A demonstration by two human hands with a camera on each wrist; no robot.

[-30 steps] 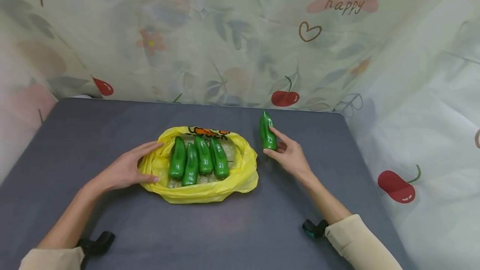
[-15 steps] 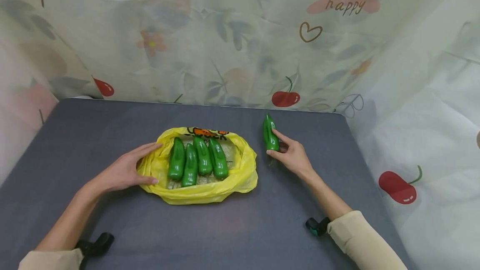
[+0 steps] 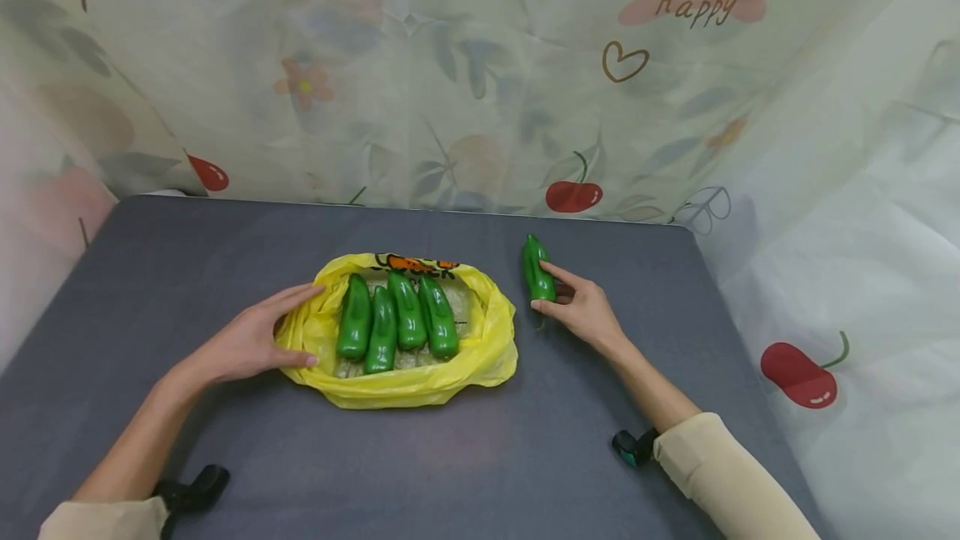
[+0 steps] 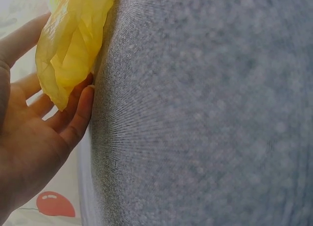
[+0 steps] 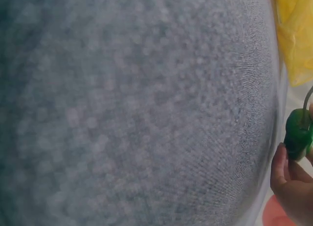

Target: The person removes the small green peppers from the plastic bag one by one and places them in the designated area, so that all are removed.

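My right hand (image 3: 581, 312) pinches a green chili pepper (image 3: 537, 273) between thumb and fingers, right of the bag. Its tip points to the far table edge; in the right wrist view the pepper (image 5: 296, 133) shows its stem end. A yellow plastic bag (image 3: 491, 348) lies with its mouth rolled wide, dark and orange print at the back rim. Several glossy green chili peppers (image 3: 382, 327) lie side by side inside it. At the bag's left end rests my left hand (image 3: 251, 340), fingers spread along the side and thumb at the front rim. The left wrist view shows yellow film (image 4: 76, 50) between thumb and relaxed fingers.
A dark grey cloth (image 3: 405, 473) covers the table. Behind and to the right hangs a pale curtain (image 3: 480, 90) printed with cherries and leaves. Black wrist devices (image 3: 193, 486) sit by both sleeves.
My right hand has drawn the pepper slightly nearer to me, its tip now lower in the head view. The left hand and the bag stay nearly where they were.
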